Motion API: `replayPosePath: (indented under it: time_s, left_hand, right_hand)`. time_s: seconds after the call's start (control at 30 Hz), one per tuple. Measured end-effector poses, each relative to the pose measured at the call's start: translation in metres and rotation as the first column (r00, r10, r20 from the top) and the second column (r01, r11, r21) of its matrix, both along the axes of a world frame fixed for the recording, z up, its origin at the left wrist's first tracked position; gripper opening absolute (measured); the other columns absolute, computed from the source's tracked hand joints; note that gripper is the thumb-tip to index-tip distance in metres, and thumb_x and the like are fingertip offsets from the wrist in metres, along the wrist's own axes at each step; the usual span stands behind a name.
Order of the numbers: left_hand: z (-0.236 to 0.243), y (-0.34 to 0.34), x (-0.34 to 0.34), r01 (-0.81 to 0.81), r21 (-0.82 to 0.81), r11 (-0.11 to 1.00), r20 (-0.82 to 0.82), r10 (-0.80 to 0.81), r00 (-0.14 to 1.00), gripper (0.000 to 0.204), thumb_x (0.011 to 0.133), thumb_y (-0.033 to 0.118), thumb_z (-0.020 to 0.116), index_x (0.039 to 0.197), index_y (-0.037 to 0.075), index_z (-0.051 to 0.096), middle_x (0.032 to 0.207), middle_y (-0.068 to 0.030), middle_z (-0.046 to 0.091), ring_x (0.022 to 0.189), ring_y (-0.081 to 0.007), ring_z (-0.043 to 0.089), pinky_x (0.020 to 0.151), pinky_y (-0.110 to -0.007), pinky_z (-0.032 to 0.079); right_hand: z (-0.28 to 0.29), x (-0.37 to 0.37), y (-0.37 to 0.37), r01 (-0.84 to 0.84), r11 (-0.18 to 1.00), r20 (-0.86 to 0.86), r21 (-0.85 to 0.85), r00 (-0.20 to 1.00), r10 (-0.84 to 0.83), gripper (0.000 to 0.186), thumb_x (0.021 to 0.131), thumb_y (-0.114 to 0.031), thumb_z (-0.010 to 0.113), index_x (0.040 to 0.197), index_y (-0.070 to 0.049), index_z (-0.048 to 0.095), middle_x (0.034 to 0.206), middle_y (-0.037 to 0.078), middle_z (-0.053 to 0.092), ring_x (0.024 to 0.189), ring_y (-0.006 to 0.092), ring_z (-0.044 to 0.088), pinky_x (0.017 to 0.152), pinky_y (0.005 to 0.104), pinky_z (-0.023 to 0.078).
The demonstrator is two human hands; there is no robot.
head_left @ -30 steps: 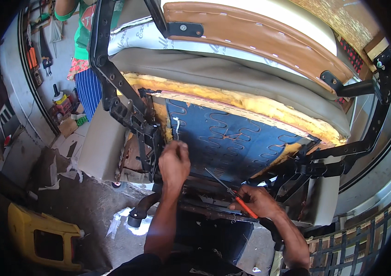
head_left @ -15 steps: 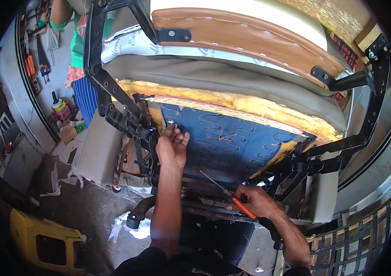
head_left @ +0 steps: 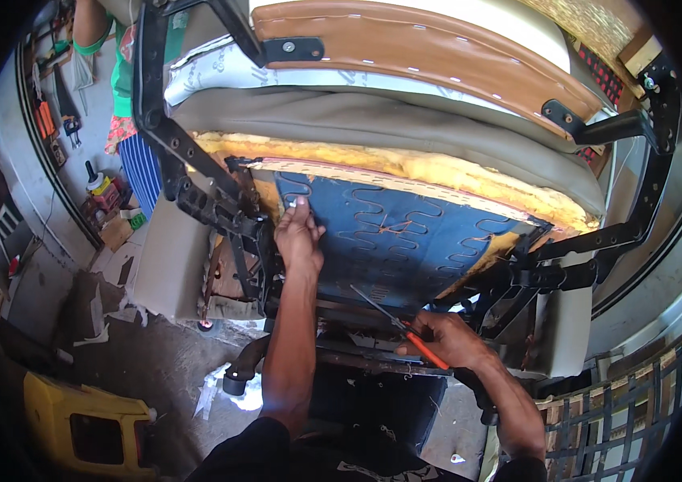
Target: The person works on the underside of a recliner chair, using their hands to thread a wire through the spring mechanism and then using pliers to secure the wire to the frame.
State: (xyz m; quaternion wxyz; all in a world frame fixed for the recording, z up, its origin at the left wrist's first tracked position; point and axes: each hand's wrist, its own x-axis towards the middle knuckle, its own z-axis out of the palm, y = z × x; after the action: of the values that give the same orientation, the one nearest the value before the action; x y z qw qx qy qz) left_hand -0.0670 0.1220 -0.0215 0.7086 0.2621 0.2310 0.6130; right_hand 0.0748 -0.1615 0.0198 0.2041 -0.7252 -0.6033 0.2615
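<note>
My left hand (head_left: 301, 241) reaches up to the left part of the blue panel (head_left: 341, 265), beside a wavy wire spring (head_left: 367, 210). Its fingers are bent and pinched together; what they hold, if anything, is too small to make out. Low on the right, my right hand (head_left: 451, 341) grips long-nose pliers (head_left: 423, 349) with orange handles. Their slim metal tip points up and left, across the panel's lower edge. Yellow foam (head_left: 405, 165) and grey-brown upholstery (head_left: 373, 120) border the panel's far side.
Black metal linkages flank the panel at left (head_left: 212, 210) and right (head_left: 574, 273). Above is a brown stapled strip (head_left: 421, 48). A yellow casing (head_left: 88, 426) lies on the floor at lower left; a webbed frame (head_left: 622, 418) is at lower right. Another person (head_left: 136, 161) stands at upper left.
My left hand has risen slightly along the panel and its fingers have closed in more. The pliers stay in my right hand, almost in place. The view has shifted a little.
</note>
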Motion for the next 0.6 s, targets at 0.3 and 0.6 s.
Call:
replayPosePath:
  time_s: [0.3, 0.6]
  left_hand:
    - [-0.019, 0.007, 0.001, -0.399, 0.252, 0.882, -0.456, 0.472, 0.754, 0.019, 0.096, 0.018, 0.069, 0.088, 0.002, 0.068, 0.067, -0.0056, 0.064, 0.055, -0.0170, 0.059, 0.057, -0.035, 0.052]
    - [-0.016, -0.014, -0.013, -0.277, 0.598, 0.752, -0.724, 0.655, 0.215, 0.026, 0.096, 0.021, 0.058, 0.090, 0.000, 0.072, 0.081, -0.0272, 0.070, 0.078, -0.0469, 0.069, 0.072, -0.054, 0.053]
  right_hand:
    - [0.006, -0.003, -0.002, 0.024, 1.000, -0.001, -0.002, 1.000, -0.024, 0.042, 0.080, -0.037, 0.089, 0.088, -0.004, 0.066, 0.072, 0.007, 0.068, 0.065, 0.0142, 0.064, 0.057, 0.0335, 0.048]
    - [0.004, -0.002, -0.001, 0.002, 1.000, 0.002, 0.005, 1.000, -0.002, 0.042, 0.080, -0.038, 0.089, 0.088, -0.004, 0.066, 0.074, 0.008, 0.070, 0.065, 0.0143, 0.065, 0.058, 0.0336, 0.050]
